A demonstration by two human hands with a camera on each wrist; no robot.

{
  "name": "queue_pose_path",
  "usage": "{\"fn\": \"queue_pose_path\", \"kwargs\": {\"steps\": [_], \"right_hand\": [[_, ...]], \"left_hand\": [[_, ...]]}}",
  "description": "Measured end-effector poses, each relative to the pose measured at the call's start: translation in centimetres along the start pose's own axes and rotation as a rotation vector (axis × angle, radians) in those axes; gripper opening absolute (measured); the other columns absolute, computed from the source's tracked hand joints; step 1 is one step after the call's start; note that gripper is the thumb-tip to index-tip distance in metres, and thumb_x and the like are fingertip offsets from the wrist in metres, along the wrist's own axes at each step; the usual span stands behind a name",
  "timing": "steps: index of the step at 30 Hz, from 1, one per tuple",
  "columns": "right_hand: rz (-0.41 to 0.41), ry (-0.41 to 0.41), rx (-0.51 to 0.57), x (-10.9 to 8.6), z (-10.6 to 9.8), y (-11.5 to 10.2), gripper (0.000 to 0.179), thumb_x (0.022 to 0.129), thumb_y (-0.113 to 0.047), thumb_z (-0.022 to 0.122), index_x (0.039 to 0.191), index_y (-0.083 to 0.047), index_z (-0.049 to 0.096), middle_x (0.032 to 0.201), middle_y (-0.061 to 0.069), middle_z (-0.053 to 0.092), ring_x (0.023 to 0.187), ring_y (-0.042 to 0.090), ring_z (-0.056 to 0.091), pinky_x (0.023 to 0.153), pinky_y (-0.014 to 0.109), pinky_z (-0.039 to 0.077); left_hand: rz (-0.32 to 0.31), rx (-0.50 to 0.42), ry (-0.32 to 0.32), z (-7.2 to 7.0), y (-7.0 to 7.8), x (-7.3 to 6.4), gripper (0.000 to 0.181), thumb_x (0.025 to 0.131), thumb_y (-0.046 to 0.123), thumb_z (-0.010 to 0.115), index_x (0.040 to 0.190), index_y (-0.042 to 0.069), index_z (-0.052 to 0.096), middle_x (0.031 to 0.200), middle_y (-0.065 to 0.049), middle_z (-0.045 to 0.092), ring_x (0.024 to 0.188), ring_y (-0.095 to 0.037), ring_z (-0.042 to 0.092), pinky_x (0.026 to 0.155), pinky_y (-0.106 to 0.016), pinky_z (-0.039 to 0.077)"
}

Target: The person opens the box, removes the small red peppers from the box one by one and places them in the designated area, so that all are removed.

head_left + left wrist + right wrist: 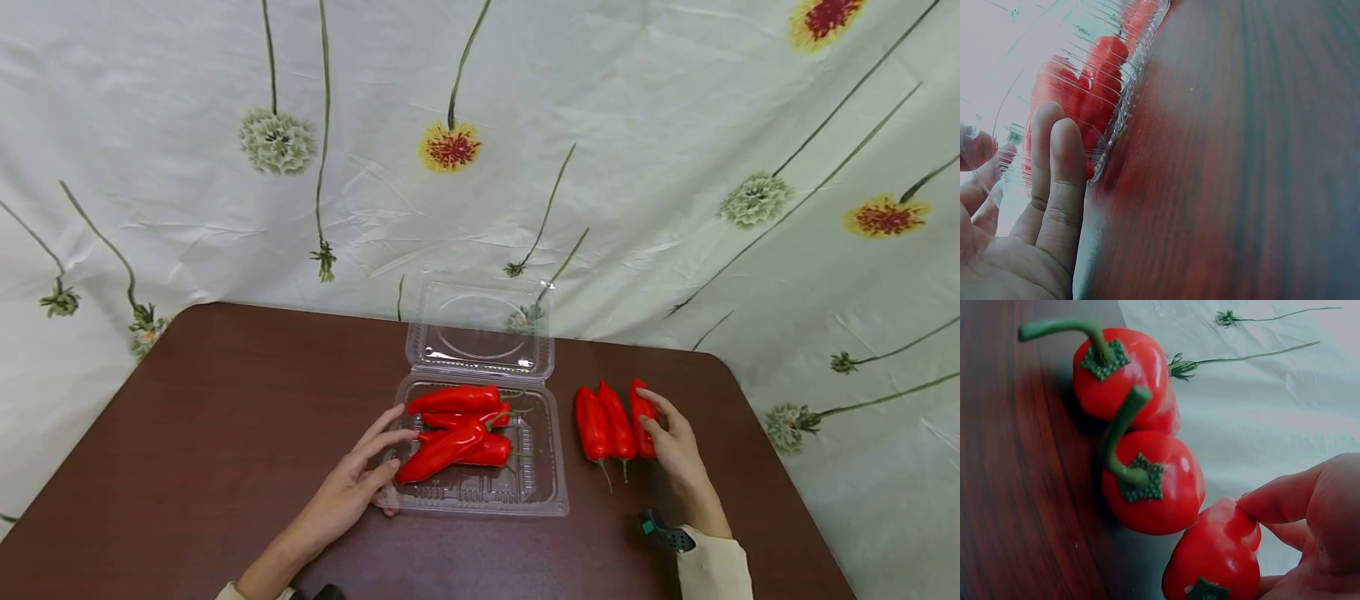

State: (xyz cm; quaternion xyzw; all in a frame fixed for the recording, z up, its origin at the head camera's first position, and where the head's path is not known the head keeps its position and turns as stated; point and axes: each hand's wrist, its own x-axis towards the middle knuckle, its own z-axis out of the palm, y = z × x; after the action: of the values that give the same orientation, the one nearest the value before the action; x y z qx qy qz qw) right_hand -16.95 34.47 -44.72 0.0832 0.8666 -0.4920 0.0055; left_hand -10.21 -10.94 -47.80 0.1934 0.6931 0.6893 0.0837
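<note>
- While the right hand (678, 446) pinches the outer pepper (642, 429) between thumb and fingers, I watch its two neighbours (594, 421), (619, 421), which lie side by side just to its left.
- From the right wrist view I judge the hold shallow, near the fingertips; the skin is glossy and probably slick, so I'd seat the thumb and fingers on both flanks before lifting.
- I'd raise it straight up, since a sideways drag could roll the nearest neighbour.
- I see the left hand (348, 483) at the left edge of the box (468, 504), fingers apart and fairly straight, holding nothing; light pressure there should do, as the thin plastic looks likely to slide or flex.
- Inside the box, four red peppers (442, 454) overlap, stems mostly to the right; the clear lid (480, 329) stands raised behind.
- Under everything I have a dark reddish-brown tabletop (187, 450) with a fine grain and rounded far corners; it looks smooth, with a soft sheen near the front.
- Beyond it hangs a pale, wrinkled cloth (375, 100) printed with flowers on long stems; it fills the background, so I can't tell what the room holds behind it.
</note>
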Motion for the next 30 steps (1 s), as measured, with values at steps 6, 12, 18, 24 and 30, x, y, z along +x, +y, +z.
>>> {"fn": "queue_pose_path", "kwargs": {"steps": [6, 12, 18, 24, 30], "right_hand": [[0.034, -0.038, -0.037, 0.11, 0.11, 0.36, 0.045, 0.103, -0.004, 0.048, 0.148, -0.009, 0.046, 0.131, 0.019, 0.052, 0.095, 0.016, 0.049, 0.071, 0.022, 0.045], [0.042, -0.051, -0.031, -0.04, 0.33, 0.44, 0.045, 0.103, -0.005, 0.049, 0.148, -0.009, 0.046, 0.124, 0.019, 0.051, 0.079, 0.012, 0.05, 0.062, 0.022, 0.044], [0.039, -0.07, -0.042, -0.12, 0.33, 0.43, 0.047, 0.103, -0.006, 0.049, 0.15, -0.008, 0.045, 0.147, 0.018, 0.044, 0.104, 0.023, 0.046, 0.066, 0.021, 0.04], [0.028, -0.063, -0.065, -0.03, 0.41, 0.52, 0.046, 0.104, -0.006, 0.048, 0.15, -0.006, 0.044, 0.147, 0.022, 0.045, 0.119, 0.029, 0.044, 0.08, 0.019, 0.042], [0.046, -0.074, -0.05, -0.03, 0.48, 0.5, 0.048, 0.105, -0.007, 0.047, 0.152, -0.007, 0.04, 0.146, 0.022, 0.045, 0.122, 0.03, 0.045, 0.083, 0.017, 0.043]], "left_hand": [[-0.025, 0.01, 0.008, -0.05, 0.15, -0.12, 0.038, 0.104, 0.003, 0.05, 0.141, 0.0, 0.05, 0.165, -0.012, 0.012, 0.058, -0.025, 0.064, 0.058, -0.032, 0.059], [-0.048, 0.017, 0.007, -0.11, 0.01, -0.1, 0.038, 0.103, 0.004, 0.05, 0.141, 0.0, 0.05, 0.166, -0.01, 0.011, 0.059, -0.024, 0.064, 0.059, -0.033, 0.06], [-0.066, 0.027, 0.01, -0.08, -0.19, -0.08, 0.037, 0.104, 0.006, 0.051, 0.141, 0.003, 0.051, 0.166, -0.006, 0.012, 0.059, -0.024, 0.065, 0.06, -0.033, 0.06], [-0.021, 0.015, 0.002, -0.09, -0.15, -0.02, 0.037, 0.104, 0.004, 0.05, 0.14, 0.0, 0.05, 0.165, -0.012, 0.012, 0.058, -0.025, 0.064, 0.059, -0.032, 0.059], [-0.012, 0.005, 0.001, -0.06, -0.05, 0.05, 0.037, 0.104, 0.004, 0.05, 0.14, -0.001, 0.05, 0.165, -0.013, 0.012, 0.058, -0.025, 0.064, 0.059, -0.032, 0.06]]}}
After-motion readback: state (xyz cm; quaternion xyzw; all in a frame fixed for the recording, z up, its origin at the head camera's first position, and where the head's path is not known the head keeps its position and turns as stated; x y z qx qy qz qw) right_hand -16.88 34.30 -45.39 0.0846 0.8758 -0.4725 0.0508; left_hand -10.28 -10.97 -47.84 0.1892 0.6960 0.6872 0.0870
